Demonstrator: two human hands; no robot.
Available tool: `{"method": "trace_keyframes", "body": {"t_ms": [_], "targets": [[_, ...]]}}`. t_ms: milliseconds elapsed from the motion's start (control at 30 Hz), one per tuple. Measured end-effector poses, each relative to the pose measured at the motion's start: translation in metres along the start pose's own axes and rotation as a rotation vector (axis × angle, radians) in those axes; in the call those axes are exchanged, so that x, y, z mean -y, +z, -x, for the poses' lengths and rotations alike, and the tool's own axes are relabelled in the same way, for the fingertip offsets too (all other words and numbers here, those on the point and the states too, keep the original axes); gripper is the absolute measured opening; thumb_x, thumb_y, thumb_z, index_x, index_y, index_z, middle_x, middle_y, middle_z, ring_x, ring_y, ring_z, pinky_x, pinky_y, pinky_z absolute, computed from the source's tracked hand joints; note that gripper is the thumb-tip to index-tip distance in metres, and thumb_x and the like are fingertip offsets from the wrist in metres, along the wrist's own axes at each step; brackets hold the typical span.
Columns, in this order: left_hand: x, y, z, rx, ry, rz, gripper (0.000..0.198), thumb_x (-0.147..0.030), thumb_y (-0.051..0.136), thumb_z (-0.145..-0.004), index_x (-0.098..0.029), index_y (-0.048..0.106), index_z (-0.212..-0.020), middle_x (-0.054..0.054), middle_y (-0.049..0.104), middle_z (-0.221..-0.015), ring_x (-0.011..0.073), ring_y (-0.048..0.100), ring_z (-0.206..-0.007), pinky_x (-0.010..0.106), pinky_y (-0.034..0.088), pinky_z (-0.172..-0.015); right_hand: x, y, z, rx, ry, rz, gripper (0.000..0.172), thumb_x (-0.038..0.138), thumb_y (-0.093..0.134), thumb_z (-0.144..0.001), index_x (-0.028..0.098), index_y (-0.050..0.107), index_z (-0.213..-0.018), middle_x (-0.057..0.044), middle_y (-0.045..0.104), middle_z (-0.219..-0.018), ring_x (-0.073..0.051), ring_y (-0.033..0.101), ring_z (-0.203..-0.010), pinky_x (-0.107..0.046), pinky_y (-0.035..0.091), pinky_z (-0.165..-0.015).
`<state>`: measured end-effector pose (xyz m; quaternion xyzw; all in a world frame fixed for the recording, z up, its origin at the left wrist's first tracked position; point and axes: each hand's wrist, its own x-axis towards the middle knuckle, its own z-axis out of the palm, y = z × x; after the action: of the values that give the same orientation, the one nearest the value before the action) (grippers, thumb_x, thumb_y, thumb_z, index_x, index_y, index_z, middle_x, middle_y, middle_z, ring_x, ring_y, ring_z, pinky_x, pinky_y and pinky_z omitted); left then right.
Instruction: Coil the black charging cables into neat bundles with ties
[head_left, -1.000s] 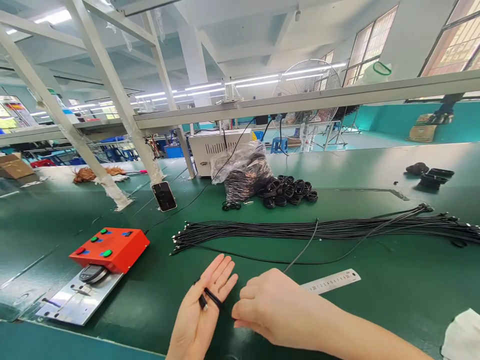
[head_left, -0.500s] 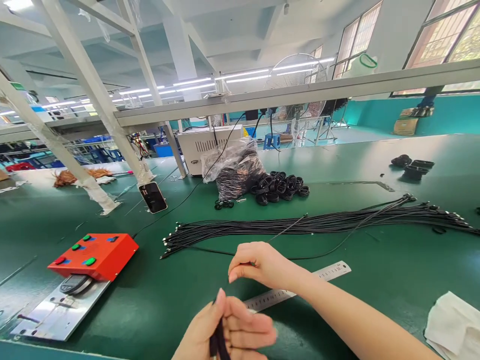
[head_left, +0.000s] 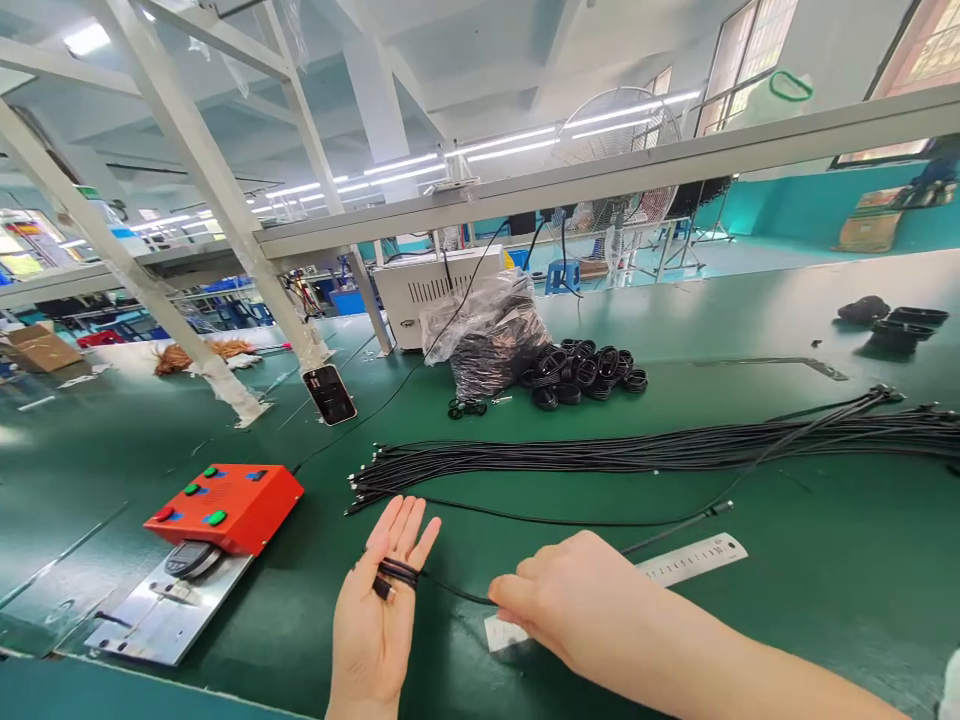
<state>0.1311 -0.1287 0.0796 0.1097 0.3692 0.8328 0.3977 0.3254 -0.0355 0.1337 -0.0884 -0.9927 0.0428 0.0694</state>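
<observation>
My left hand is turned palm up at the front of the bench, fingers stretched out. Loops of a black cable lie across its fingers under the thumb, with the plug end against the palm. From there the cable runs right to my right hand, which pinches it between thumb and fingers. Its free end sticks out beyond the right hand, tipped with a connector. Beneath the right hand lies a steel ruler, partly hidden. Behind both hands stretches a bundle of straight black cables.
Coiled black cables sit beside a plastic bag of more. At the left stands a red box with buttons on a metal plate. A phone leans on a frame post. Dark pieces lie far right.
My left hand has moved up and left with its palm now facing up, showing the cable loops. My right hand has come lower and now draws a length of cable. The view has shifted left.
</observation>
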Motion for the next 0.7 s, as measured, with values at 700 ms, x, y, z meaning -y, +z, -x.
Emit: {"method": "trace_keyframes", "body": {"t_ms": [700], "targets": [[-0.015, -0.023, -0.007, 0.321, -0.074, 0.320, 0.051, -0.035, 0.019, -0.102, -0.017, 0.022, -0.149, 0.005, 0.045, -0.145, 0.0091, 0.042, -0.132, 0.018, 0.037, -0.106, -0.035, 0.030, -0.029, 0.121, 0.224, -0.286, 0.018, 0.018, 0.054, -0.089, 0.023, 0.069, -0.081, -0.001, 0.074, -0.081, -0.019, 0.065, -0.073, -0.025, 0.036, -0.059]]}}
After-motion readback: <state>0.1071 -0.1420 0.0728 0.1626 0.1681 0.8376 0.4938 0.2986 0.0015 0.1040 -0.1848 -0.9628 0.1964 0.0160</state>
